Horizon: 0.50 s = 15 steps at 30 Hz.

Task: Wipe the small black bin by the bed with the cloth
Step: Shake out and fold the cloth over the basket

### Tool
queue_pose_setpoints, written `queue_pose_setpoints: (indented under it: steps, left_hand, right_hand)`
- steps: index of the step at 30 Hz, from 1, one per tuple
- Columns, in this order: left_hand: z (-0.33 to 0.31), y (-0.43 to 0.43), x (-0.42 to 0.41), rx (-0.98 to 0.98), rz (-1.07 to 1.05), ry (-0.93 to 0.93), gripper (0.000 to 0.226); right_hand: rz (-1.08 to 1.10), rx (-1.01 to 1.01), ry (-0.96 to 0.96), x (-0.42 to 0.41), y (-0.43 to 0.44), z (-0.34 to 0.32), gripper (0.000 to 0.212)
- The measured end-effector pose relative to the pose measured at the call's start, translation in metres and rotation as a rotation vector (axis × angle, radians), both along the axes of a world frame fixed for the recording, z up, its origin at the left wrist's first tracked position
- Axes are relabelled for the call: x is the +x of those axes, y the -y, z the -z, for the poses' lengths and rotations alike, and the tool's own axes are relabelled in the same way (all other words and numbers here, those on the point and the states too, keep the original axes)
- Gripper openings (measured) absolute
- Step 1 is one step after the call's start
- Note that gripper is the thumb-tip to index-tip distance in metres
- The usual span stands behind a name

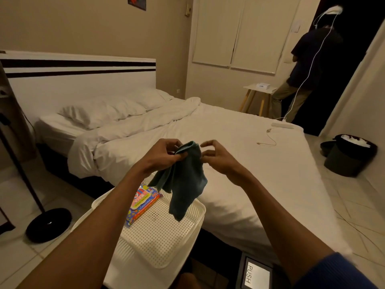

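The one word that could be read in full was "PUSH", in dark capital letters on the pale flap of a swing-top bin lid (257,276) at the bottom edge of the view; it ran sideways, turned a quarter turn. A colourful packet (143,202) lay in a white perforated basket (162,238); it carried printing on a red and yellow label, but the letters were too small and blurred to make out. A poster (136,2) on the wall showed red marks, unreadable.
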State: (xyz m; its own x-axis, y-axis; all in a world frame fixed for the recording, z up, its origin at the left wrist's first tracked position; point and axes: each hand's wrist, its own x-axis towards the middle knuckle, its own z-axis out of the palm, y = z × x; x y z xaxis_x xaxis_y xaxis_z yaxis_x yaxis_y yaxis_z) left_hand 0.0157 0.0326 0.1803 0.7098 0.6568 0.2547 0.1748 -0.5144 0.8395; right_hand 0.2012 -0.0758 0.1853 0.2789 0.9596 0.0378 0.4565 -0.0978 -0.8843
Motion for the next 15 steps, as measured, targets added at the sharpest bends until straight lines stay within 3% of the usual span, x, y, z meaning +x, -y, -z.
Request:
queue_pose_setpoints:
  steps: [4, 10, 15]
  left_hand:
    - [-0.016, -0.005, -0.010, 0.030, 0.001, 0.018, 0.012]
    - [-0.028, -0.015, -0.028, -0.029, -0.027, 0.083, 0.015]
    - [-0.016, -0.032, -0.045, -0.148, -0.133, 0.151, 0.018]
  right_hand:
    - [-0.078, -0.117, 0.117, -0.004, 0.000, 0.030, 0.035]
    - [-0.049, -0.137, 0.211, -0.013, 0.000, 0.049, 0.021]
    - [0.052, 0.028, 0.231, -0.012, 0.005, 0.018, 0.017]
